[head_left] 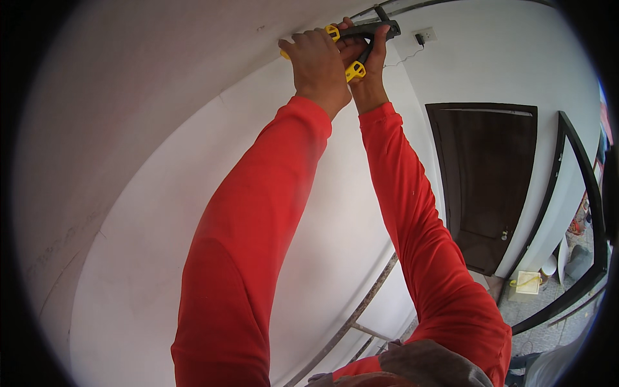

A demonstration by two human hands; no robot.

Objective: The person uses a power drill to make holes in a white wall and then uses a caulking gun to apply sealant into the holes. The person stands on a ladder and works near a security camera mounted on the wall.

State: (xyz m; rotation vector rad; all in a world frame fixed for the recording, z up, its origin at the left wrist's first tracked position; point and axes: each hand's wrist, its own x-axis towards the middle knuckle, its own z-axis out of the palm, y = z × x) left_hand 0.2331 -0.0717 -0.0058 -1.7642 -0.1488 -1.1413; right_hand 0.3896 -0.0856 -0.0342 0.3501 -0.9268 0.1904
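Both my arms, in red sleeves, reach up to the top of the view. My left hand (pixel 317 68) is closed around a black-and-yellow hand tool (pixel 366 29) with two arms that meet at a dark head, rather like large pliers. My right hand (pixel 369 74) grips the same tool from the right, its thumb raised alongside the head and its fingers partly behind the tool. Yellow parts show between and beside my hands. The tool's head is close to a dark metal strip (pixel 425 6) along the top of the wall; whether they touch I cannot tell.
A pale wall (pixel 161 245) curves along the left. Behind on the right are an outlet with a black plug (pixel 420 39) and thin cord, a dark brown door (pixel 493 174), and a black frame (pixel 596 213). Below stand metal rails (pixel 351 319) and a cream-coloured container (pixel 525 284).
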